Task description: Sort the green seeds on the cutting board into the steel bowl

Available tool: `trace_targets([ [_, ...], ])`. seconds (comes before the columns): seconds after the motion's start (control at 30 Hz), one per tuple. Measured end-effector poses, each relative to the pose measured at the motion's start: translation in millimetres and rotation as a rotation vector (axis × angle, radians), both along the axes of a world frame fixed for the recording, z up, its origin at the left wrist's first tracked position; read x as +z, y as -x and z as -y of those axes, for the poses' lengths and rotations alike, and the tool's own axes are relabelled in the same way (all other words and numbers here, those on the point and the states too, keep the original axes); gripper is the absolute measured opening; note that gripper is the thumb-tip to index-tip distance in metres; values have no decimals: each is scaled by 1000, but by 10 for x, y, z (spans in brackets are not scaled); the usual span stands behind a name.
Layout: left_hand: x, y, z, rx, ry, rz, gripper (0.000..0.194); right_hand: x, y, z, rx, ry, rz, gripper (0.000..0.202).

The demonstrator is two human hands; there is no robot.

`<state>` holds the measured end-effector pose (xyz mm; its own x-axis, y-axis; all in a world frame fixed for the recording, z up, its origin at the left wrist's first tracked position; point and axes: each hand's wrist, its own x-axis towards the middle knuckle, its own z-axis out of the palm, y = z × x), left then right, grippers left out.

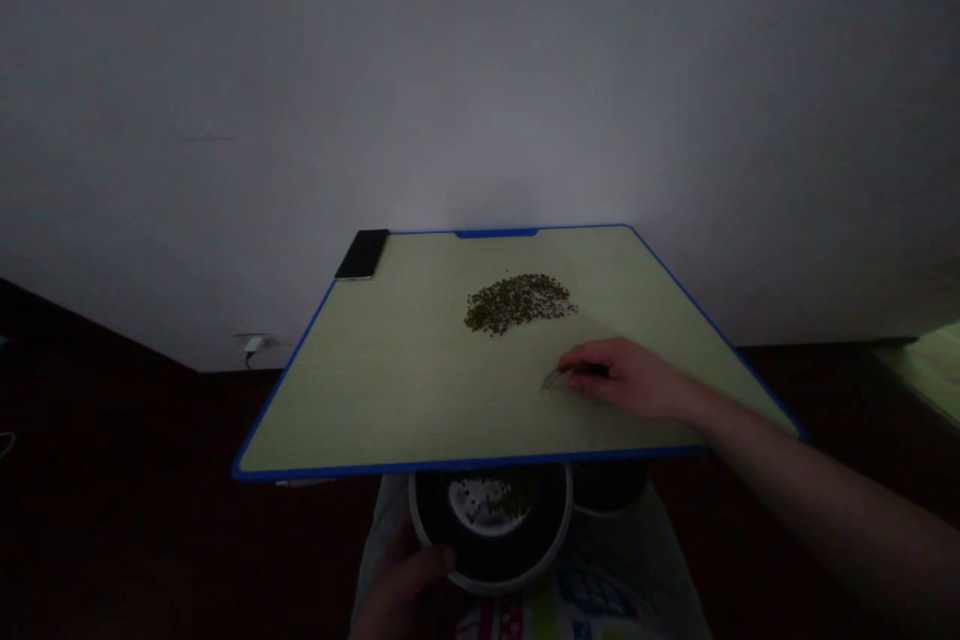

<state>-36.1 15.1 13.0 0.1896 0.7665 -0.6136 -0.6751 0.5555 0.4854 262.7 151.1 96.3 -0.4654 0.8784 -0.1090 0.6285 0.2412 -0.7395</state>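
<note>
Small dark greenish-brown grains lie spread in a loose patch on the pale board with a blue rim. My right hand is over the board, to the right of and nearer than the patch, its fingertips pinched on a small, thin, clear piece that I cannot identify. Below the board's near edge, my left hand grips the rim of a round dark bowl with a light edge, thumb over the rim. Inside the bowl, some grains lie on a whitish bottom.
A black phone lies at the board's far left corner. A second dark round container is partly hidden under the near edge. A colourful printed bag rests on the lap. Behind the board stands a wall with a plugged-in charger at left.
</note>
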Motion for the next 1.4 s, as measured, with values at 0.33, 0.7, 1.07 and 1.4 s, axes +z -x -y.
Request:
trace_targets([
  [0.33, -33, -29, -46, 45, 1, 14, 79, -163, -278, -377, -286, -156, -152, 37],
  [0.7, 17, -77, -65, 68, -54, -23, 81, -420, -300, -498, -534, -217, -437, 46],
  [1.07, -16, -107, -39, 78, -101, -42, 67, -448, -312, -552, -593, -222, -583, 40],
  [1.4, -181, -72, -164, 88, -129, -204, 49, -458, -394, -640, -716, -186, -714, 36],
])
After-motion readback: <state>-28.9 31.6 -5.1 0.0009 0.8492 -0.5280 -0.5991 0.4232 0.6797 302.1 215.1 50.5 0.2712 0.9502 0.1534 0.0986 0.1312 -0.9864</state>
